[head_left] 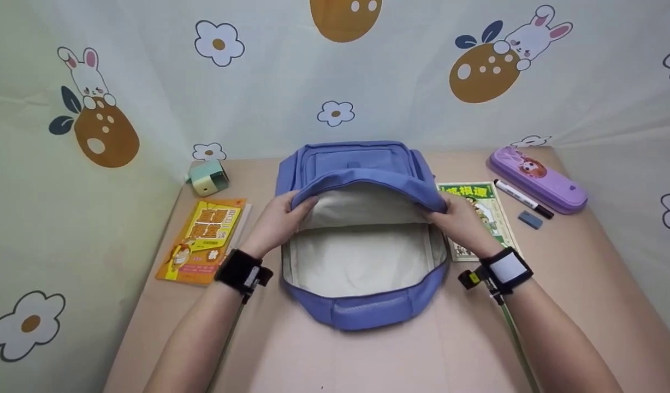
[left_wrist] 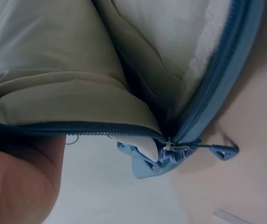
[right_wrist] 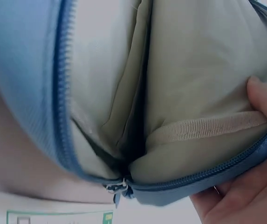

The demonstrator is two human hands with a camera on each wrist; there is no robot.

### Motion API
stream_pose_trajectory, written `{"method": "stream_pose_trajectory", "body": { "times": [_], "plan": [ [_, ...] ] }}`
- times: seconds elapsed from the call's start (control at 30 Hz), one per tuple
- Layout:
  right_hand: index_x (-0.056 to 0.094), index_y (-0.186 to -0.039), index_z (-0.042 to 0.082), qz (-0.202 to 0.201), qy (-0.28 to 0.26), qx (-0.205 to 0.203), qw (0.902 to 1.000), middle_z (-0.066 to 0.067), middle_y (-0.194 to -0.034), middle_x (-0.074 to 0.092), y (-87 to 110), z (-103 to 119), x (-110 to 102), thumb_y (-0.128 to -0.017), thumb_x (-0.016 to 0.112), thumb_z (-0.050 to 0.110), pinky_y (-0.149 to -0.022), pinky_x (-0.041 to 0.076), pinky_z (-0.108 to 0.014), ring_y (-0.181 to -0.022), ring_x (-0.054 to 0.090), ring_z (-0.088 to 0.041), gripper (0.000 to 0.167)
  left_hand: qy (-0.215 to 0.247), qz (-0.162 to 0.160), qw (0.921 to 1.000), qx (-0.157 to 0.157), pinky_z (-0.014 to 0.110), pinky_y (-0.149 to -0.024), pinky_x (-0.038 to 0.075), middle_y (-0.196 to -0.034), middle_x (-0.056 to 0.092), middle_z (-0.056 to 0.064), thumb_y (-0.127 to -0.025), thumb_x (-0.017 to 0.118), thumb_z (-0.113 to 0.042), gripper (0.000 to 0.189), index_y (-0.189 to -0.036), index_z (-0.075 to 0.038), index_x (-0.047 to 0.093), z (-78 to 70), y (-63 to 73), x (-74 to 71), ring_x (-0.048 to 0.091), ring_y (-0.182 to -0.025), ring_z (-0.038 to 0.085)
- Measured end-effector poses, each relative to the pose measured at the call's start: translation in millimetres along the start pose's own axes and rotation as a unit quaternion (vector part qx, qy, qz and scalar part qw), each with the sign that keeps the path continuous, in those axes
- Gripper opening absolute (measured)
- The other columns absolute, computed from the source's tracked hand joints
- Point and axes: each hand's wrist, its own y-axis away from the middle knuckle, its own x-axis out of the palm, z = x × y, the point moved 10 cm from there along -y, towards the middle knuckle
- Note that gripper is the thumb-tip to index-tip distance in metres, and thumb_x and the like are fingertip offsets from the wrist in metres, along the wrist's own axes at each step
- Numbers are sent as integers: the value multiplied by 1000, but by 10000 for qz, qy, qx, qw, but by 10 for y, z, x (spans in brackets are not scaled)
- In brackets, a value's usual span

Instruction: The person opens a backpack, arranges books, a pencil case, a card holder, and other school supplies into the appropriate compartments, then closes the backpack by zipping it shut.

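A blue backpack [head_left: 367, 314] lies on the table with its main compartment unzipped, showing a pale lining. My left hand [head_left: 280, 218] grips the left side of the raised flap, thumb on the lining side. On the opposite side, my right hand [head_left: 463, 221] pinches the same flap's edge. The left wrist view shows the open zipper [left_wrist: 91, 128] and a zipper pull [left_wrist: 224, 151] at the corner. In the right wrist view the right thumb [right_wrist: 263, 95] presses the lining, with fingers behind the blue edge. No contents are visible inside.
Left of the backpack lie an orange book [head_left: 201, 243] and a green-and-cream pencil sharpener [head_left: 209, 177]. To the right are a green-covered book [head_left: 487, 218], a marker [head_left: 523, 198], a blue eraser [head_left: 530, 219] and a purple pencil case [head_left: 539, 180]. A patterned curtain [head_left: 269, 82] surrounds the table.
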Motion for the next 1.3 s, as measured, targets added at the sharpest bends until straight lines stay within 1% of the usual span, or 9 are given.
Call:
{"method": "stream_pose_trajectory", "body": {
  "times": [0.13, 0.2, 0.3, 0.4, 0.5, 0.6, 0.7, 1.13, 1.3],
  "plan": [
    [67, -126, 6, 239, -25, -105, 9997, -10, -111, 69, 57, -20, -74, -94, 76, 35, -81, 56, -34, -97, 64, -22, 45, 217, -70, 9996, -146, 28, -51, 31, -66, 41, -4, -101, 60, -49, 42, -81, -14, 51, 29, -15, -26, 39, -56, 13],
    [55, -144, 6, 396, -254, -102, 9988, -12, -137, 61, 89, -49, -137, -95, 74, 36, -103, 49, -44, -125, 56, -29, 60, 290, -87, 9993, -232, 27, -51, 30, -67, 40, -4, -101, 60, -51, 43, -82, -14, 51, 41, -15, -45, 37, -56, 13],
    [43, -153, 6, 303, -488, 165, 9982, -16, -150, 50, 132, -168, -332, -98, 69, 40, -113, 37, -52, -138, 46, -33, 70, 380, -108, 9986, -340, 26, -49, 28, -67, 39, -4, -100, 60, -53, 44, -83, -14, 51, 62, -16, -73, 35, -55, 12],
    [41, -151, -1, 1, 157, 669, 9976, -25, -146, 50, 189, -386, -591, -99, 62, 51, -108, 40, -57, -132, 50, -41, 76, 491, -104, 9979, -409, 25, -47, 27, -66, 39, -4, -100, 60, -54, 44, -83, -14, 51, 78, -17, -80, 35, -53, 12],
    [46, -139, -14, 13, 1620, 1261, 9787, -37, -130, 55, 262, -678, -769, -96, 60, 61, -93, 48, -62, -115, 57, -50, 88, 480, -87, 9979, -421, 25, -48, 27, -66, 40, -4, -99, 60, -54, 45, -83, -13, 51, 84, -19, -75, 35, -53, 11],
    [59, -99, -15, 195, 2739, 1536, 9492, -31, -91, 63, 318, -925, -813, -91, 66, 64, -69, 52, -53, -80, 62, -44, 80, 373, -75, 9984, -407, 26, -49, 28, -66, 40, -4, -99, 60, -55, 46, -83, -13, 51, 85, -16, -68, 36, -54, 12],
    [54, -69, 1, 171, 3217, 1618, 9328, -14, -66, 54, 336, -1020, -802, -85, 74, 59, -55, 43, -42, -61, 53, -30, 63, 359, -70, 9986, -383, 26, -49, 28, -66, 40, -4, -99, 60, -54, 45, -82, -13, 52, 83, -10, -57, 36, -55, 12],
    [59, -76, 3, 818, 2197, 2474, 9401, -6, -68, 56, 226, -1294, -813, -75, 87, 51, -51, 46, -32, -57, 52, -18, 56, 361, 17, 9989, -303, 25, -48, 30, -66, 41, -4, -100, 61, -51, 42, -82, -14, 52, 37, 3, -23, 37, -53, 12],
    [58, -74, 3, 869, 2496, 2375, 9347, -6, -67, 57, 190, -1268, -847, -76, 86, 52, -54, 44, -33, -59, 52, -20, 56, 189, -6, 9996, -223, 27, -51, 30, -67, 40, -5, -101, 60, -50, 42, -82, -14, 51, 14, -2, -17, 38, -56, 13]
  ]
}}
